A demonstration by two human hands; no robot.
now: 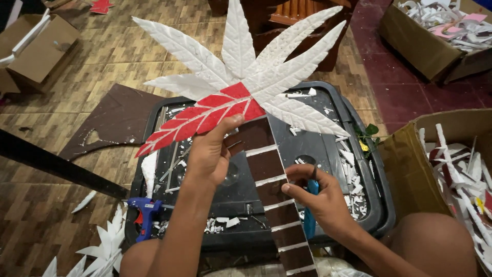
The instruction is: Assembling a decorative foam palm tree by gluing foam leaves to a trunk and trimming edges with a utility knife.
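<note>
Single head view, looking steeply down, close over the lap

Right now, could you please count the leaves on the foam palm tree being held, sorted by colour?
White leaves: 6
Red leaf: 1
Total: 7 leaves on the foam palm tree

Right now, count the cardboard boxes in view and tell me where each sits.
3. One box sits at the far left on the floor, one box at the top right holds foam scraps, and one box stands at the right edge. Others may lie outside the picture.
</note>
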